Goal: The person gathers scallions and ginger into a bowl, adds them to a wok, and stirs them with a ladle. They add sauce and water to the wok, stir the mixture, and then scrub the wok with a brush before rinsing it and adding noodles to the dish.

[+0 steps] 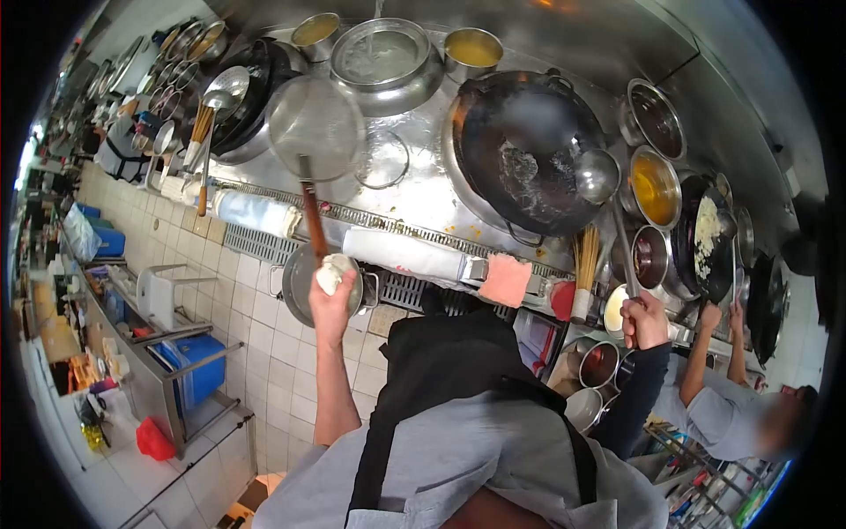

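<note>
My left hand [331, 304] is closed round the wooden handle of a mesh strainer [315, 132], with a bunched white cloth [333, 272] in the same grip. The strainer's round head is over the steel counter, left of a wire ring [384, 160]. Wrapped round a long handle, my right hand [645, 319] holds a ladle [599, 177]. Its bowl is at the right side of a large black wok [515, 176], where a little liquid shows on the wok's dark inside. Below the strainer handle stands a metal pot [300, 286].
Behind the strainer, water runs into a wide steel pot [388, 88]. Bowls of yellow liquid [473, 51] and dark sauce [654, 119] surround the wok. A bamboo brush [585, 256] stands at the front edge. At right, a co-worker [718, 406] grips another wok [705, 234] holding pale food.
</note>
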### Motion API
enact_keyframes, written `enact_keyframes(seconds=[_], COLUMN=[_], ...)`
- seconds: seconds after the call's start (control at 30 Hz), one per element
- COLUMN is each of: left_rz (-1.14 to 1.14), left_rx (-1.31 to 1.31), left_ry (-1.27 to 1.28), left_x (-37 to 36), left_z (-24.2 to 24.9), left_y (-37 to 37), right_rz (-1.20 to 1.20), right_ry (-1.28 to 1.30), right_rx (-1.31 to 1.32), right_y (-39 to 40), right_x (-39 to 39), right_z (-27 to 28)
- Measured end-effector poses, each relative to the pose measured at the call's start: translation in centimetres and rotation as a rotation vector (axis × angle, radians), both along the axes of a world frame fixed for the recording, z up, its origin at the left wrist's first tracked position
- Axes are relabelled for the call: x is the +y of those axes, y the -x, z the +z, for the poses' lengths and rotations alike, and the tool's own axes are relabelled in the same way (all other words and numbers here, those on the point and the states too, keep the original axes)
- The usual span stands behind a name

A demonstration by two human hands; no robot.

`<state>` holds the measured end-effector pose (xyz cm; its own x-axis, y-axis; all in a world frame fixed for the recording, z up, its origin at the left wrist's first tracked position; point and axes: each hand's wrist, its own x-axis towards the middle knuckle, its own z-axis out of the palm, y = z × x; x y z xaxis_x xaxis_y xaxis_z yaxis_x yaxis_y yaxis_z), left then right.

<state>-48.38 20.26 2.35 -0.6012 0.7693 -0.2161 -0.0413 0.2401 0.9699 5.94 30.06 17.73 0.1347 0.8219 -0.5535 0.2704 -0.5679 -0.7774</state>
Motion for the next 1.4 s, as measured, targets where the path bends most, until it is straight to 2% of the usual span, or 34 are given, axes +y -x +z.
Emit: enact_keyframes(seconds=[0.03, 0.13, 0.17, 0.2, 0.23, 0.3, 0.4, 0.43, 0.5, 0.53, 0.57, 0.63, 0.67, 0.7, 0.73, 0.77, 0.83, 0.87, 0.97, 1.13, 1.2, 1.23, 1.27, 1.3, 1.33, 1.4], left_rz=[0.021, -0.039, -0.058, -0.073, -0.094, -0.053, -0.088, -0.103, -0.116, -0.112, -0.104, -0.087, -0.107, -0.098, -0.09, -0.084, -0.092, -0.097, -0.108, -0.111, -0.105, -0.106, -0.11, -0.102, -0.094, -0.078], left_rx=[-0.098, -0.341, -0.434, -0.459, -0.559, -0.748, -0.812, -0.852, -0.886, -0.915, -0.93, -0.963, -1.001, -1.011, -1.023, -1.038, -1.075, -1.093, -1.089, -1.073, -1.076, -1.08, -1.08, -1.08, -1.079, -1.04], left_ry=[-0.007, 0.043, 0.063, 0.047, 0.087, 0.022, 0.047, 0.035, 0.023, 0.013, 0.016, 0.023, 0.018, 0.027, 0.035, 0.044, 0.042, 0.044, 0.08, 0.094, 0.09, 0.085, 0.078, 0.084, 0.089, 0.083], left_x=[0.5, 0.4, 0.1, 0.1, -0.5, -1.7, -3.1, -3.3, -3.7, -4.1, -4.4, -4.9, -5.3, -5.5, -5.6, -5.7, -5.5, -5.4, -5.1, -5.1, -5.1, -5.2, -5.2, -5.2, -5.2, -5.2], left_z=[0.9, -1.6, -2.3, -3.3, -4.7, -6.4, -6.6, -5.9, -4.9, -5.1, -4.7, -3.4, -3.6, -3.5, -3.2, -2.9, -2.4, -2.2, -2.2, -2.3, -2.3, -2.2, -2.2, -2.1, -1.9, -1.5], left_y=[-1.0, -2.0, -2.5, -3.3, -3.5, -4.5, -5.8, -6.2, -6.7, -6.8, -7.0, -7.3, -7.3, -7.3, -7.3, -7.4, -7.6, -7.6, -7.7, -7.3, -7.3, -7.2, -7.1, -7.1, -7.1, -7.1], right_rz=[0.001, 0.077, 0.092, 0.069, 0.073, 0.11, 0.242, 0.269, 0.469, 0.533, 0.549, 0.712, 0.726, 0.607, 0.423, 0.206, 0.098, 0.135, 0.25, 0.461, 0.519, 0.63, 0.729, 0.704, 0.699, 0.599], right_ry=[0.022, -0.066, -0.243, -0.18, -0.276, -0.167, -0.285, -0.319, -0.721, -0.712, -0.652, -0.501, 0.022, 0.286, 0.655, 0.742, 0.638, 0.617, 0.418, 0.117, -0.068, -0.233, -0.752, -0.693, -0.607, -0.117], right_rx=[0.034, 0.028, 0.131, 0.171, 0.243, 0.481, 0.467, 0.323, -0.429, -0.635, -0.708, -0.676, 0.125, 0.667, 1.091, 1.262, 1.312, 1.387, 1.169, 0.681, 0.469, 0.199, -0.382, -0.672, -0.786, -0.032], right_y=[0.8, 5.8, 7.1, 11.1, 13.8, 19.9, 28.1, 31.3, 36.6, 39.2, 41.4, 44.8, 44.2, 43.8, 43.3, 41.8, 39.4, 38.3, 35.6, 34.1, 35.2, 36.0, 37.6, 40.0, 42.0, 43.1], right_x=[0.3, 3.8, 5.4, 6.8, 8.6, 12.2, 20.0, 23.5, 30.9, 34.1, 34.7, 39.6, 43.5, 43.8, 44.1, 41.1, 36.8, 35.4, 31.7, 29.3, 30.1, 32.9, 36.2, 36.0, 36.0, 38.6], right_z=[-0.3, -3.2, -7.0, -5.4, -7.5, -8.2, -11.8, -12.9, -16.5, -18.3, -16.7, -19.0, -21.6, -21.3, -20.9, -17.9, -16.7, -17.6, -16.4, -9.4, -10.1, -13.4, -17.9, -17.0, -16.2, -16.2])
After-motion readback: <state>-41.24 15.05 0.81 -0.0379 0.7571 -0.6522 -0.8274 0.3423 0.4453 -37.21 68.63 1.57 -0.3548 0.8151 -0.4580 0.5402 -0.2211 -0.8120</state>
